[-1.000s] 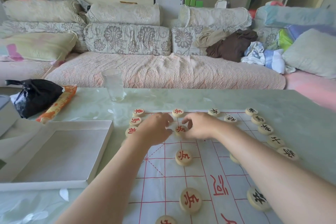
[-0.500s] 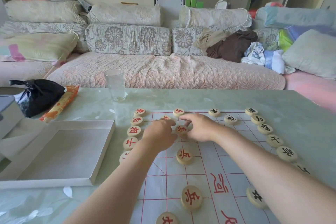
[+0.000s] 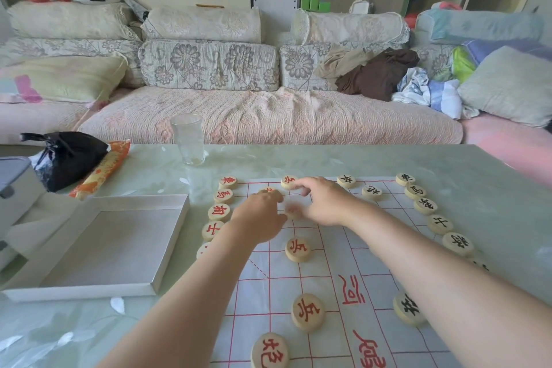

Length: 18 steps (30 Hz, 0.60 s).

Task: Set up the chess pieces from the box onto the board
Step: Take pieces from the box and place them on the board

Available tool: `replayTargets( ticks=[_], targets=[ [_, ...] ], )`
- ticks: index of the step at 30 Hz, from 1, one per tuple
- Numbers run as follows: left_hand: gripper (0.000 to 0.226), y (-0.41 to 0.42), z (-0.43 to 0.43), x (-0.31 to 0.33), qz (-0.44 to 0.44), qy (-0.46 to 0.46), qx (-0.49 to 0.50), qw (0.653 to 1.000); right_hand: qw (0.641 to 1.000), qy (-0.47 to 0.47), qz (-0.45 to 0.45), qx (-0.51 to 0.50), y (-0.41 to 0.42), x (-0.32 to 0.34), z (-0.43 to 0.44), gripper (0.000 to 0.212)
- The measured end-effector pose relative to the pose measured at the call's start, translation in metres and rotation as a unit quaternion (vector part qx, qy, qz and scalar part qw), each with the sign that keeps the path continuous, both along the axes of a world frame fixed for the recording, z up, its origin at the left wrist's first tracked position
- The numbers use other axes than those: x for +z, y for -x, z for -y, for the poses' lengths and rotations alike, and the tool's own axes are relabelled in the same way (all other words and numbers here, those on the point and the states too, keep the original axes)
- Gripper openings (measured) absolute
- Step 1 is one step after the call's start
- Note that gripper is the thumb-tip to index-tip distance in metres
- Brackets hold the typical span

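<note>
The paper chess board (image 3: pixel 343 251) with red grid lines lies on the table. Red pieces (image 3: pixel 219 212) line its left edge and black pieces (image 3: pixel 439 224) its right edge. More red pieces (image 3: pixel 298 249) stand in a column down the middle. My left hand (image 3: pixel 260 215) is curled knuckles-up, its fingertips down on a half-hidden red piece (image 3: pixel 268 189). My right hand (image 3: pixel 324 203) is spread over the far rows, its index finger beside a red piece (image 3: pixel 288 182). A blurred piece (image 3: pixel 294 211) lies by its thumb. The open box (image 3: pixel 98 245) sits to the left.
A clear glass (image 3: pixel 188 139) stands at the table's far edge. A black bag (image 3: pixel 65 155), an orange packet (image 3: pixel 103 169) and a grey container (image 3: pixel 15 188) crowd the far left. A sofa with cushions and clothes runs behind the table.
Both hands drew slightly apart over the far rows. My right fingers spread toward the top red piece, and the piece between the hands now shows blurred, in motion.
</note>
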<state>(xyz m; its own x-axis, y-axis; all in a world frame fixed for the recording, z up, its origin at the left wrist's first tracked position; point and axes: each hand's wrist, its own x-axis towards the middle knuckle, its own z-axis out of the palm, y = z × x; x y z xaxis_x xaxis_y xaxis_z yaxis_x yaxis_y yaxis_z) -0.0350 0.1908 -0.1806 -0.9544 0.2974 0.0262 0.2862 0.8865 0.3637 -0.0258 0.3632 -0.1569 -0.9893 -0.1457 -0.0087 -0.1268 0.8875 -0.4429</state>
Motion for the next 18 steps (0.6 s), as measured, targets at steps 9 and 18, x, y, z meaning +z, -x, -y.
replayTargets(
  ticks=[9, 18],
  targets=[
    [0.038, -0.054, -0.001, 0.026, 0.034, -0.022, -0.001, 0.999, 0.998, -0.061, 0.026, 0.019, -0.069, 0.015, 0.021, 0.056],
    [0.051, -0.092, 0.022, 0.015, 0.064, -0.031, -0.006, 0.997, 0.996, -0.077, 0.04, -0.001, -0.107, 0.0, 0.018, 0.068]
  ],
)
